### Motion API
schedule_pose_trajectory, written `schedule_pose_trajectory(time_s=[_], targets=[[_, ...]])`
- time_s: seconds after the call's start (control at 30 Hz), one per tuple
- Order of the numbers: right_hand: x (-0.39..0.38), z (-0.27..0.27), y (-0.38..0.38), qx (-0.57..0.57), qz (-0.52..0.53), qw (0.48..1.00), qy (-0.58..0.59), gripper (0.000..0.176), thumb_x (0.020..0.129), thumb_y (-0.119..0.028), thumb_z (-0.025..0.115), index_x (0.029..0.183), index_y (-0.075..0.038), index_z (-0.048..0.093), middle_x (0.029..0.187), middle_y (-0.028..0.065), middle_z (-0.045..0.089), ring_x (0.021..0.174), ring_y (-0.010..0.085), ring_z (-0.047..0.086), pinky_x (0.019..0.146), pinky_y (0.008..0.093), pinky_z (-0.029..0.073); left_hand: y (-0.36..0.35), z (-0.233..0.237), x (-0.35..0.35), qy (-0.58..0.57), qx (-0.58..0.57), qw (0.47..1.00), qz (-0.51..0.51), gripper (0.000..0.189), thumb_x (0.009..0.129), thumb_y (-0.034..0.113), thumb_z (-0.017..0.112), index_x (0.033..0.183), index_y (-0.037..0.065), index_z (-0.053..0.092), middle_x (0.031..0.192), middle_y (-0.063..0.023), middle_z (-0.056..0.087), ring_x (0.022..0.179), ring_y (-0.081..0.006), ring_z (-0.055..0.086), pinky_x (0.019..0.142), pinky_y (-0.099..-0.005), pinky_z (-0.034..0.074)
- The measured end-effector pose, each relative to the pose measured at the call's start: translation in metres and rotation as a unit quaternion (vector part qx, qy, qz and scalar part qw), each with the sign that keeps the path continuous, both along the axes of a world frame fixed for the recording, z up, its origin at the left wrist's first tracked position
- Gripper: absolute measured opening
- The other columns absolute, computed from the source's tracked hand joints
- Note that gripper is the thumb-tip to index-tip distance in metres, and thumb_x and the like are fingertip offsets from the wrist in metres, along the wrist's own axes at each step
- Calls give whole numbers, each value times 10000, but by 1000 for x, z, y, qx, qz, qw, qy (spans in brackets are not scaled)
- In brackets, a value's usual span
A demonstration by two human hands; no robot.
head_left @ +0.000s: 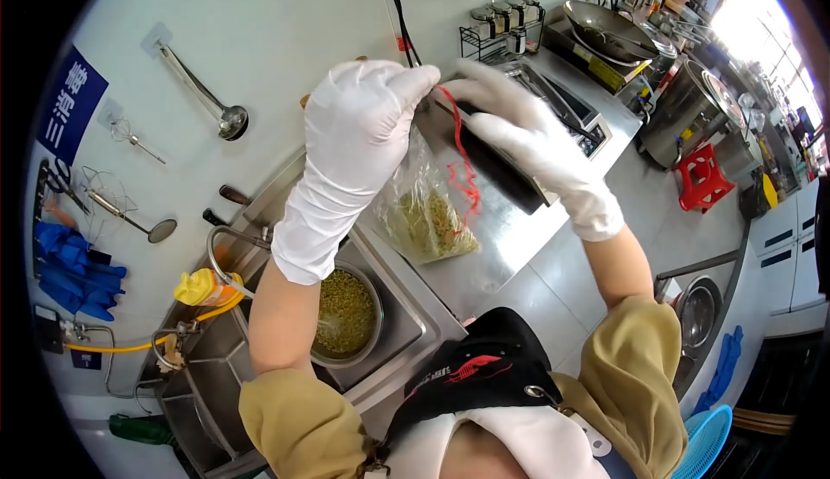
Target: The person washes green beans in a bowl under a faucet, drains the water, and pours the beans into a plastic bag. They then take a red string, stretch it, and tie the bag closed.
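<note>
My left hand (pixel 367 120), in a white glove, is closed around the gathered top of a clear plastic bag (pixel 424 211). Green, leafy-looking bits show in the bottom of the bag, which hangs over the steel counter. From beside my left fingertips a thin red string (pixel 462 155) trails down in front of the bag. My right hand (pixel 527 129), gloved too, is slightly blurred, with its fingers stretched out and apart near the string's upper end. Below my left forearm, a round metal pot (pixel 379 315) in the sink holds small greenish pieces under running water.
A faucet (pixel 216 241) arches over the sink (pixel 424 323). Along the counter (pixel 510 237) stand a dark cooktop, a jar rack (pixel 501 34) and a wok (pixel 609 29). A ladle (pixel 232 122) hangs on the wall. A red stool (pixel 705 176) stands on the floor at right.
</note>
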State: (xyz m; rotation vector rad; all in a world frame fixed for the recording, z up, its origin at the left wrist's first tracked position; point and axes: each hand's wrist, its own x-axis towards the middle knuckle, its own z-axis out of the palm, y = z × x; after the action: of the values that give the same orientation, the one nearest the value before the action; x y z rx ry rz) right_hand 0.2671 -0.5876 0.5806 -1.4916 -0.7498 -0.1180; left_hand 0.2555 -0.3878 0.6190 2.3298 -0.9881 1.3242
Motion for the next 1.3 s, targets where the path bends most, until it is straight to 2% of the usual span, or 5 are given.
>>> schedule_pose_trajectory(time_s=[0.2,0.37,0.73,1.1,1.3], targets=[[-10,21,12,-75,123,977,155,277,926,-240,487,809,-19,604,571,-18,484,558,59,414,568,203,340,43,49,-22,-66,-36,989,127,148,830,65,654,955,120,713,862,-28,694,780,-127,634,731,-257,488],[5,-3,-12,-126,226,955,148,314,948,-277,501,760,-37,579,573,-18,488,590,72,445,624,227,382,132,75,-55,20,-243,940,238,146,889,108,607,1001,72,693,862,2,695,787,-34,588,712,-204,455],[-7,-117,-34,-189,298,879,321,236,929,-259,561,821,-58,623,634,-47,518,587,42,432,535,197,340,294,96,-161,-20,-234,841,487,235,939,165,524,1096,47,653,960,-36,693,894,-96,600,860,-225,429],[-29,-172,-17,-389,228,877,164,197,892,-208,602,982,-38,646,872,66,644,884,180,593,834,309,452,212,109,-202,18,-254,889,380,196,931,109,543,1055,10,658,932,-57,679,878,-103,603,836,-213,441],[-54,-135,73,-185,217,958,-22,279,802,-37,620,1080,-51,617,1086,94,615,1031,237,550,916,334,428,128,105,-201,63,-140,946,286,150,873,31,608,1004,-5,671,846,-53,684,799,-96,615,786,-212,457]])
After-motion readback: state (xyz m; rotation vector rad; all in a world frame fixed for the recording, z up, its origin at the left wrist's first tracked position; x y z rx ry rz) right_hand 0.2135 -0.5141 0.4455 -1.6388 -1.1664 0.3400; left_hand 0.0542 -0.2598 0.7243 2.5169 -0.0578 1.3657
